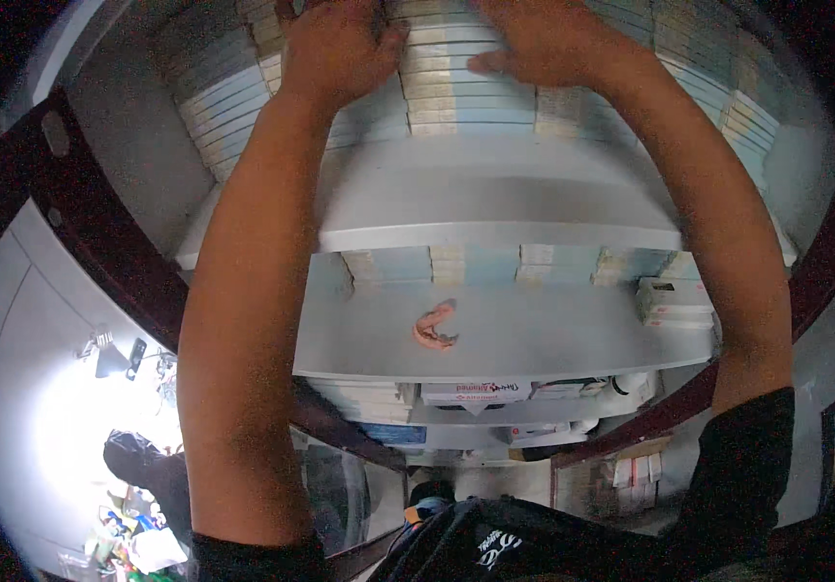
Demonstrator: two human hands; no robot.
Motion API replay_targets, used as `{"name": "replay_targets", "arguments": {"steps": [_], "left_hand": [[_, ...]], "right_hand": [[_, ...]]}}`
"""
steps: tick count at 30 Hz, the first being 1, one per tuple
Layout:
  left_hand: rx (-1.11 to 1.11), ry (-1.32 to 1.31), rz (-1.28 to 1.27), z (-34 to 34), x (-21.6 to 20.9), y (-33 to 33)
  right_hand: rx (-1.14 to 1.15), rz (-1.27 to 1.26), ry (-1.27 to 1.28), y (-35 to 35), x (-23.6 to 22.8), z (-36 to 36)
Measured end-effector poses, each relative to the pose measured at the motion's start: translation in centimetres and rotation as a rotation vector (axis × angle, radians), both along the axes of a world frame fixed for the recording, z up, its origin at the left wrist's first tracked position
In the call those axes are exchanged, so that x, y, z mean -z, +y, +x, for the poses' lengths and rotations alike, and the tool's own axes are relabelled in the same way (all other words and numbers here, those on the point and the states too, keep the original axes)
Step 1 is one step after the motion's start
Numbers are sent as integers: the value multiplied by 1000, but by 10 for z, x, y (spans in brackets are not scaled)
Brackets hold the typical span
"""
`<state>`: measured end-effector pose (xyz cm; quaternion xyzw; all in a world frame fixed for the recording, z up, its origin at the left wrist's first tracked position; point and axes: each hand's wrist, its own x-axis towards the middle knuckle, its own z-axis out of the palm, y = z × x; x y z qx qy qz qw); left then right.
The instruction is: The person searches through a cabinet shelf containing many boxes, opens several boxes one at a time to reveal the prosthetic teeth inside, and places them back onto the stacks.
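Observation:
Both my arms reach up to an upper shelf stacked with flat, thin white and light-blue boxes [471, 102]. My left hand [335, 48] is at the left side of the middle stack, thumb spread toward it. On that stack's right side is my right hand [548, 44], thumb pointing inward across the box fronts. Both hands look open, with the stack between them. The top edge cuts off most of the fingertips, so whether they press on the boxes cannot be seen.
Below, a white shelf [369, 344] carries a curled pinkish strip [433, 326], a row of similar boxes [476, 264] and small white boxes [674, 303] at right. Lower shelves hold packages [476, 392]. Dark cabinet frames [112, 218] flank the shelves. Another person [146, 466] is at lower left.

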<state>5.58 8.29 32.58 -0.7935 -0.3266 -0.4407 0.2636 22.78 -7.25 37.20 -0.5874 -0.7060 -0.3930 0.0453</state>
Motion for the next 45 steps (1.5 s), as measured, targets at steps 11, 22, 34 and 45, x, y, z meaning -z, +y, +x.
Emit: {"name": "replay_targets", "arguments": {"steps": [11, 22, 34, 45], "left_hand": [[252, 148, 81, -15, -4, -29], [310, 67, 81, -22, -7, -13], [264, -67, 283, -19, 9, 19], [210, -43, 234, -20, 3, 11]], "right_hand": [[-91, 81, -91, -12, 19, 3], [-16, 104, -176, -7, 39, -9], [103, 48, -58, 8, 58, -16], [1, 137, -98, 11, 58, -5]]}}
